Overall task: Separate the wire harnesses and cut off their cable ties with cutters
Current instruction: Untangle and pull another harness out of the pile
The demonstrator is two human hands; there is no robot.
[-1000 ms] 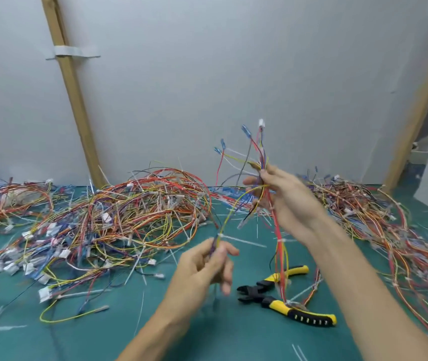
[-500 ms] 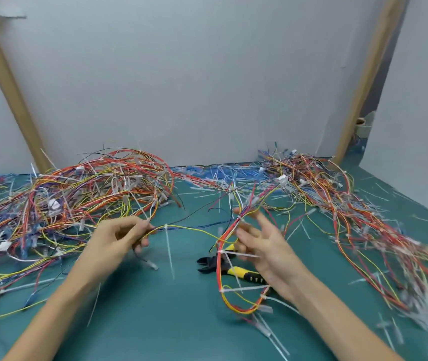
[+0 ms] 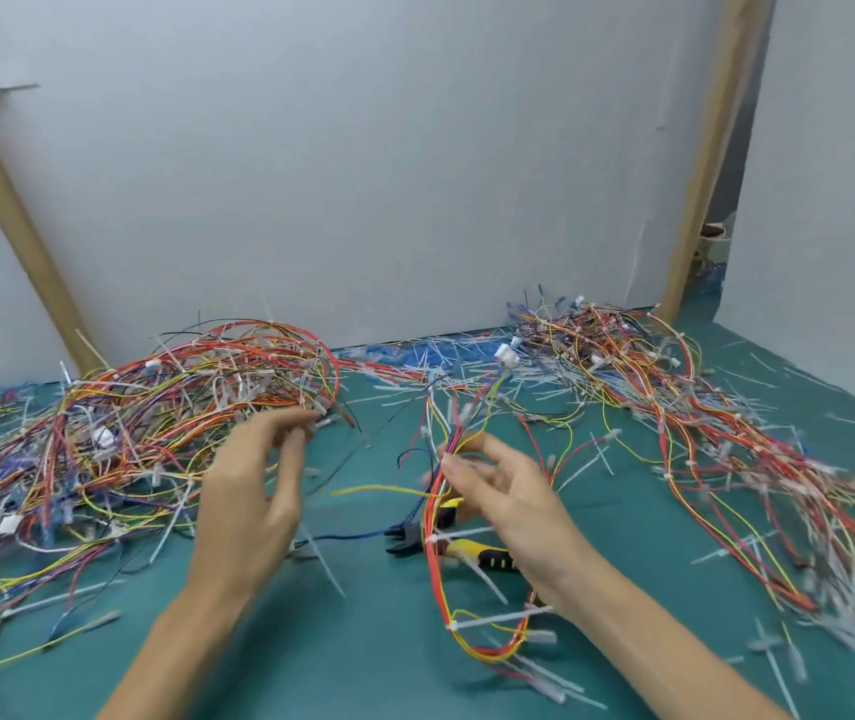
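Nearest, on the green mat (image 3: 352, 667), a loop of the red-and-yellow wire harness (image 3: 433, 579), bound by white cable ties (image 3: 498, 617) with long tails sticking out sideways. Just beyond, the right hand (image 3: 511, 493) over that harness, fingers spread; fingertips against the bundle, but too blurred to tell whether pinching it. Under that hand and behind the loop, yellow-handled cutters (image 3: 490, 557) flat on the mat, black jaws pointing left. Level with them, the left hand (image 3: 256, 491), fingers loosely straight and apart, gripping nothing visible, tips blurred at the edge of the left wire pile (image 3: 155, 407). From the right fingertips, harness wires running up and away to a white connector (image 3: 505, 353). Farther right, a second wire pile (image 3: 674, 407). Along the back edge, loose tie offcuts (image 3: 415, 356), then a white panel (image 3: 415, 148) between wooden battens (image 3: 706, 174).
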